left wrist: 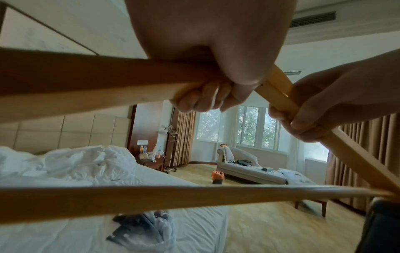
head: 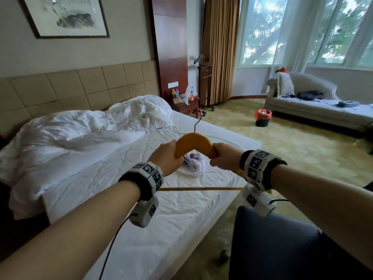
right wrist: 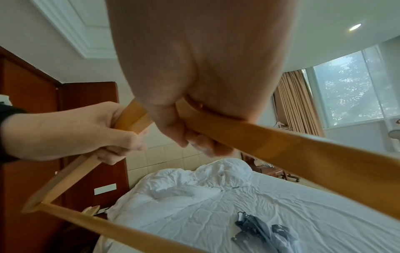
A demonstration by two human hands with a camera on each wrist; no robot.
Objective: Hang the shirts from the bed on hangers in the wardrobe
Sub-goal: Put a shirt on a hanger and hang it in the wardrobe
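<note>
I hold a wooden hanger (head: 193,142) with a metal hook above the bed (head: 181,209). My left hand (head: 166,158) grips its left shoulder and my right hand (head: 224,156) grips its right shoulder. In the left wrist view my left hand (left wrist: 207,97) curls round the hanger (left wrist: 108,85), with the right hand (left wrist: 303,123) beside it. The right wrist view shows my right hand (right wrist: 194,142) on the hanger (right wrist: 270,142) and my left hand (right wrist: 103,137). A crumpled pale shirt (head: 194,164) lies on the sheet below the hanger, also seen as the shirt (left wrist: 147,227) and the shirt (right wrist: 266,234).
A rumpled white duvet (head: 80,130) covers the head of the bed. A dark chair back (head: 282,249) stands at my lower right. On the carpet sits an orange-lined bin (head: 262,117); a sofa (head: 314,106) with clothes lines the window wall. A nightstand (head: 184,102) holds bottles.
</note>
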